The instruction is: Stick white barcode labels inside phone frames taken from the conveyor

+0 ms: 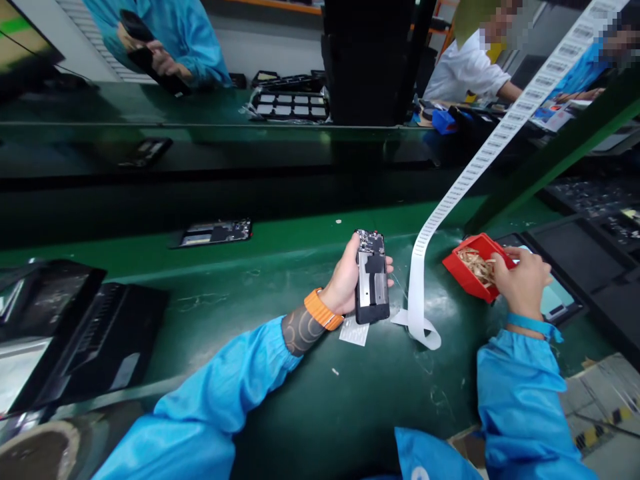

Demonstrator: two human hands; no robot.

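My left hand [344, 279] is wrapped round an opened smartphone [373, 283], its bare circuit board and metal plates facing up and its top end pointing away from me. At the right, my right hand [524, 281] reaches over the rim of a small red bin [467, 288], fingers drawn together at its inner edge. Thin tan strips [473, 262] lie heaped inside the bin. What those fingertips pinch, if anything, is too small to make out. A white paper sheet [355, 331] lies on the bench just below the phone.
A long strip of barcode labels [453, 193] hangs down and curls on the green bench [295, 407]. Another opened phone [217, 232] lies behind on the ledge. Black trays [585, 253] stand at right, black cases [115, 333] at left. Across the bench a co-worker's hands [163, 59] hold a dark device.
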